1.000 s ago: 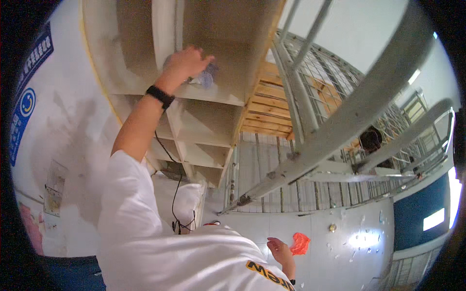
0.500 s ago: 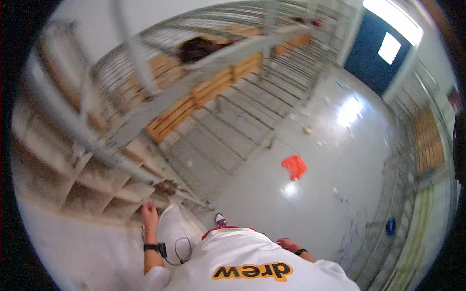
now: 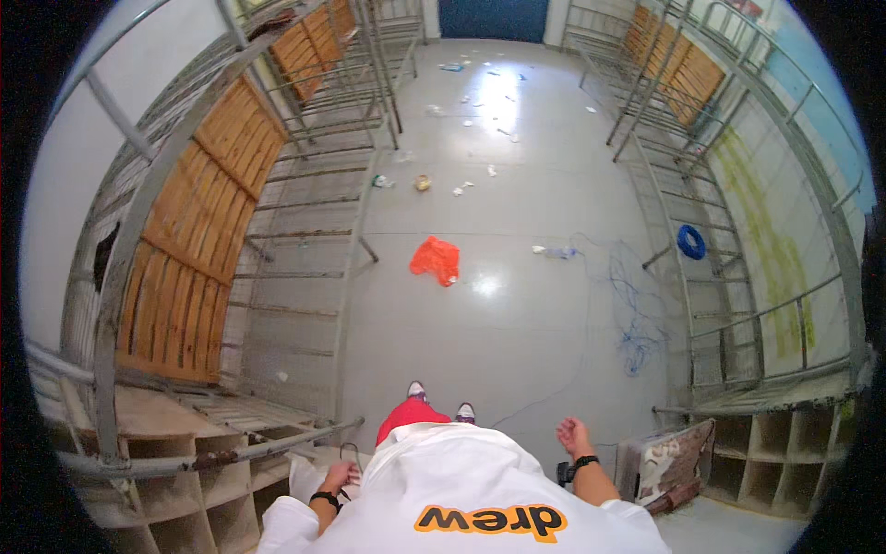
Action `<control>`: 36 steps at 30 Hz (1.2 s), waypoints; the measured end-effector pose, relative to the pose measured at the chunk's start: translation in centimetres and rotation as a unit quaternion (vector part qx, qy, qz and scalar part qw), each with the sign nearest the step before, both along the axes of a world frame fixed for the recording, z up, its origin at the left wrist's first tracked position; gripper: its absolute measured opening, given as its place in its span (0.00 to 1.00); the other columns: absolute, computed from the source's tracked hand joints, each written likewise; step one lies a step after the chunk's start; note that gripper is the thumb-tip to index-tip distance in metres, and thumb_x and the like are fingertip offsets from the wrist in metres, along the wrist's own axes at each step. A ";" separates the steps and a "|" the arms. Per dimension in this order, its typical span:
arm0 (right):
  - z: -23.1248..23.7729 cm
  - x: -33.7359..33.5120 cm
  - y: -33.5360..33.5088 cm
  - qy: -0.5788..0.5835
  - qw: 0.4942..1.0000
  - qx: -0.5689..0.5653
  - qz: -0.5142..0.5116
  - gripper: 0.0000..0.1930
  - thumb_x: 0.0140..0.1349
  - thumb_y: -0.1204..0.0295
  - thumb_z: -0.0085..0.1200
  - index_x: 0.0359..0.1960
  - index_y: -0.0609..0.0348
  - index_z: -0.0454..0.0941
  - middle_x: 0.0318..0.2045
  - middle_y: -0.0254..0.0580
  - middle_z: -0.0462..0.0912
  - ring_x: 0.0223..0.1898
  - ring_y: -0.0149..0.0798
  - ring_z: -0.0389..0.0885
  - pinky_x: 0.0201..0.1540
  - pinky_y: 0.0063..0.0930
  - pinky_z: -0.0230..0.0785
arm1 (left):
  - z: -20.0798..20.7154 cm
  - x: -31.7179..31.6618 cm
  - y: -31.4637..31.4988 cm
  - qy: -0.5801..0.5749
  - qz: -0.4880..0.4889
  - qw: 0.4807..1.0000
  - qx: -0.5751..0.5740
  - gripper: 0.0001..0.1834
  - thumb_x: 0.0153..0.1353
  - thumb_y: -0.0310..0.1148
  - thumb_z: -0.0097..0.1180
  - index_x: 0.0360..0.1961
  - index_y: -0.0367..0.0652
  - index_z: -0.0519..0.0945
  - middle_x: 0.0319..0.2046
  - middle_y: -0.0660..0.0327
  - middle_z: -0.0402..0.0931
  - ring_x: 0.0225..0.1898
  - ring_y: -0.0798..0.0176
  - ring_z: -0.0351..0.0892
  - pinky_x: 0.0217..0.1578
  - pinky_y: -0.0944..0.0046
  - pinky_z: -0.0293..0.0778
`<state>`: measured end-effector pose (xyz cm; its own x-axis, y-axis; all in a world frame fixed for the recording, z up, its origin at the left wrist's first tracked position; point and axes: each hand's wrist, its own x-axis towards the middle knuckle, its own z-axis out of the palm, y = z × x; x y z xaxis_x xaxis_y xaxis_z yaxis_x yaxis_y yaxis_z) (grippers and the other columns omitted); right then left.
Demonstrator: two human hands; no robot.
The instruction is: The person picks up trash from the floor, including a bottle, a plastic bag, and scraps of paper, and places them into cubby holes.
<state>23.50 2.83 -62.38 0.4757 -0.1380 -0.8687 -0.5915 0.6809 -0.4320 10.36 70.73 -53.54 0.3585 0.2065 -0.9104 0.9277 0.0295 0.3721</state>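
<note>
Hanging apart, hands (image 3: pixel 340 476) (image 3: pixel 573 436) have open floor (image 3: pixel 498 355) between bedframes (image 3: pixel 208 217).

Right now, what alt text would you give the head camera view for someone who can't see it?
A person's left hand and right hand are held low beside their white shirt, above a littered grey floor with a crumpled orange item. Metal bed frames line both sides, leading to a blue door.
</note>
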 end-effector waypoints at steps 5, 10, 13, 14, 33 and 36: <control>-1.8 0.9 4.2 0.082 0.992 0.088 -0.043 0.10 0.62 0.65 0.48 0.39 0.56 0.74 0.37 0.39 0.79 0.37 0.42 0.77 0.35 0.34 0.71 | 0.8 14.8 -4.3 -0.012 -0.129 0.988 -0.080 0.17 0.63 0.42 0.49 0.43 0.39 0.75 0.31 0.58 0.78 0.26 0.65 0.78 0.23 0.63 0.72; 1.5 11.4 4.8 0.044 0.992 0.052 0.104 0.17 0.64 0.60 0.45 0.47 0.57 0.73 0.43 0.41 0.79 0.43 0.42 0.79 0.41 0.33 0.73 | -3.4 25.3 -4.1 -0.023 -0.232 0.968 -0.089 0.16 0.66 0.42 0.44 0.43 0.42 0.76 0.32 0.61 0.80 0.28 0.66 0.80 0.25 0.67 0.71; 2.4 18.3 1.6 0.009 0.980 -0.044 0.193 0.20 0.64 0.57 0.45 0.52 0.57 0.72 0.45 0.41 0.79 0.45 0.40 0.79 0.43 0.32 0.73 | -4.5 31.2 -5.5 -0.027 -0.112 0.992 -0.049 0.15 0.66 0.40 0.42 0.42 0.43 0.77 0.31 0.62 0.81 0.27 0.67 0.79 0.23 0.67 0.69; 3.0 20.4 0.4 0.017 0.971 -0.091 0.220 0.20 0.64 0.57 0.46 0.51 0.57 0.72 0.44 0.41 0.79 0.43 0.39 0.80 0.42 0.31 0.73 | -4.2 32.9 -6.1 -0.026 -0.128 0.991 -0.040 0.15 0.66 0.40 0.42 0.42 0.43 0.77 0.30 0.62 0.81 0.26 0.67 0.79 0.22 0.67 0.69; 0.0 42.9 -4.4 -0.077 0.832 -0.360 0.416 0.14 0.61 0.60 0.48 0.35 0.56 0.81 0.32 0.38 0.82 0.27 0.33 0.78 0.30 0.28 0.69 | -6.8 86.6 -22.2 -0.056 -0.467 0.882 -0.025 0.17 0.60 0.39 0.44 0.34 0.37 0.80 0.31 0.57 0.81 0.28 0.63 0.79 0.29 0.63 0.73; 3.0 50.4 -6.4 -0.026 0.866 -0.324 0.380 0.14 0.60 0.60 0.48 0.33 0.56 0.81 0.31 0.38 0.82 0.26 0.33 0.78 0.30 0.28 0.69 | -4.6 94.8 -29.0 -0.083 -0.464 0.881 -0.038 0.17 0.62 0.38 0.42 0.34 0.38 0.81 0.31 0.58 0.80 0.28 0.64 0.79 0.28 0.63 0.72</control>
